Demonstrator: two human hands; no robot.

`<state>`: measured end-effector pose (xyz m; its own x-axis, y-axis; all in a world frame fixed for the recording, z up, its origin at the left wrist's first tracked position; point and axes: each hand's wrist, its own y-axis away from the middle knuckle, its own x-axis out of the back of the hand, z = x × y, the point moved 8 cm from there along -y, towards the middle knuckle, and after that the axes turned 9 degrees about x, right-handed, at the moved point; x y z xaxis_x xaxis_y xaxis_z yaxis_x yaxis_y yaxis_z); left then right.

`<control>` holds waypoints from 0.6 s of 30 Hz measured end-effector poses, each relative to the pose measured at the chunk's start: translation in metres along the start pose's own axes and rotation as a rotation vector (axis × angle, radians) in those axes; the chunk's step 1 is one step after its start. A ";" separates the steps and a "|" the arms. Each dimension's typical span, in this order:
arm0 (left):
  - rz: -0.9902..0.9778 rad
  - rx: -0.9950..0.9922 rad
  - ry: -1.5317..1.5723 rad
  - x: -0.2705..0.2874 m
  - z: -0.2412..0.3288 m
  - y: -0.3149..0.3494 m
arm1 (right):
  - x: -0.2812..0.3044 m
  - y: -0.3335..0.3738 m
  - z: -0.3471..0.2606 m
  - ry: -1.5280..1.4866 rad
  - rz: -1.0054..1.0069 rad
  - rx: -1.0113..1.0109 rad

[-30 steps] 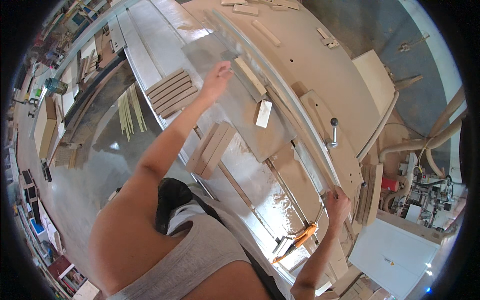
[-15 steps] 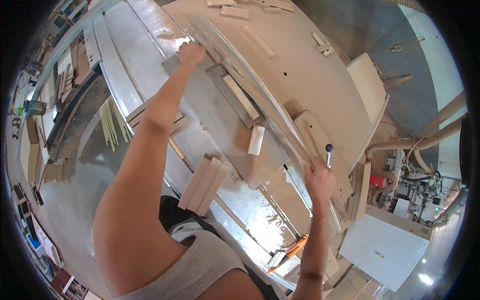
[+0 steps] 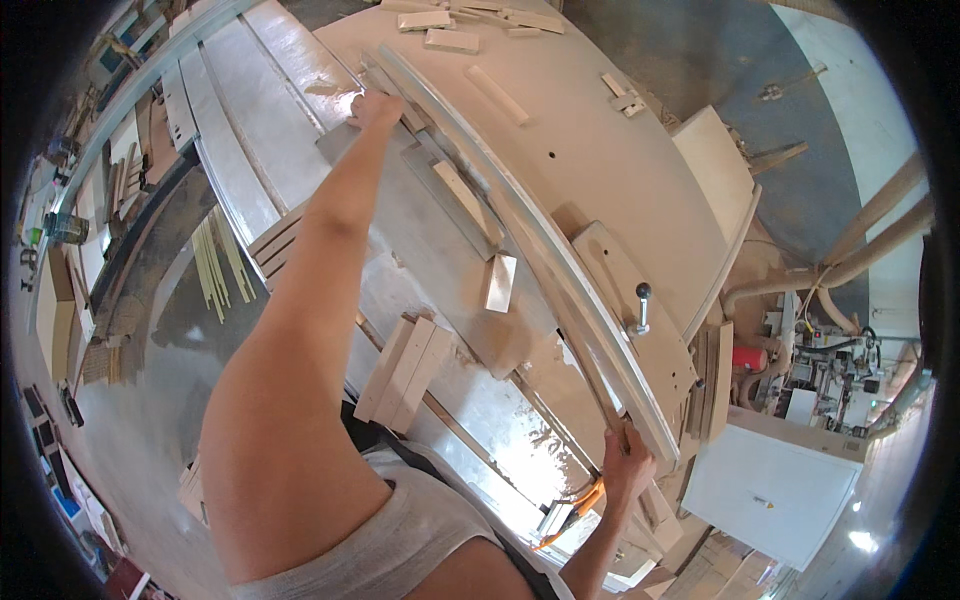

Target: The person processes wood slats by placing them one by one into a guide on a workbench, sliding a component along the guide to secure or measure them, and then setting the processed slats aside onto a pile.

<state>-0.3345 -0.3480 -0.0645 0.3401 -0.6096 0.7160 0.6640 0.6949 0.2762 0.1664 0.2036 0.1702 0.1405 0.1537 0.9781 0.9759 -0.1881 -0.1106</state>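
"What's nearest you?"

"My right hand, fingers curled around the near end of a long wooden strip; an orange-handled tool lies near it."

"And the strip?"

"It runs beside the metal fence, on my side. Left of it, on the slotted metal table, sit stacked boards and, farther off, a pale block."

"Your left hand?"

"Stretched far out, fingers bent (they're half hidden, so I can't tell whether they grip anything). Beyond the fence, wooden offcuts lie on a tan panel."
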 end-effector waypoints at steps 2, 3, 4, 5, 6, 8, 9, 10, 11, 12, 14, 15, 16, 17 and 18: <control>-0.107 -0.077 0.199 0.009 0.014 0.027 | 0.011 0.040 0.018 -0.102 0.036 -0.132; -0.194 -0.162 0.277 0.014 0.031 0.051 | 0.015 0.062 0.028 -0.153 0.052 -0.202; -0.271 -0.240 0.358 0.022 0.041 0.075 | 0.017 0.082 0.039 -0.134 0.013 -0.253; -0.178 -0.415 0.444 0.027 0.049 0.096 | 0.018 0.100 0.049 -0.178 0.031 -0.301; -0.085 -0.590 0.528 0.032 0.055 0.122 | 0.018 0.120 0.059 -0.223 0.048 -0.349; -0.319 -0.777 0.464 0.015 0.070 0.198 | 0.017 0.161 0.080 -0.228 0.031 -0.450; -0.384 -0.891 0.322 0.003 0.074 0.236 | 0.020 0.172 0.081 -0.215 0.041 -0.446; -0.443 -1.002 0.180 -0.011 0.073 0.273 | 0.023 0.179 0.082 -0.202 0.052 -0.440; -0.541 -1.043 0.115 -0.026 0.067 0.310 | 0.025 0.187 0.083 -0.189 0.065 -0.434; -0.633 -1.078 0.046 -0.040 0.057 0.346 | 0.027 0.192 0.084 -0.138 0.115 -0.400; -0.685 -1.170 -0.254 -0.074 0.031 0.408 | 0.018 0.209 0.099 -0.204 0.111 -0.405; -0.663 -1.194 -0.331 -0.083 0.017 0.435 | 0.016 0.216 0.106 -0.235 0.109 -0.404; -0.640 -1.217 -0.405 -0.092 0.006 0.457 | 0.017 0.221 0.107 -0.254 0.145 -0.409; -0.605 -1.245 -0.434 -0.098 -0.002 0.469 | 0.016 0.228 0.111 -0.278 0.139 -0.420; -0.569 -1.272 -0.462 -0.103 -0.007 0.479 | 0.016 0.234 0.116 -0.302 0.132 -0.429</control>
<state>-0.0470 0.0453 -0.0107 -0.2386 -0.3368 0.9108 0.8424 -0.5384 0.0216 0.4161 0.2746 0.1397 0.3609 0.3618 0.8596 0.7999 -0.5940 -0.0858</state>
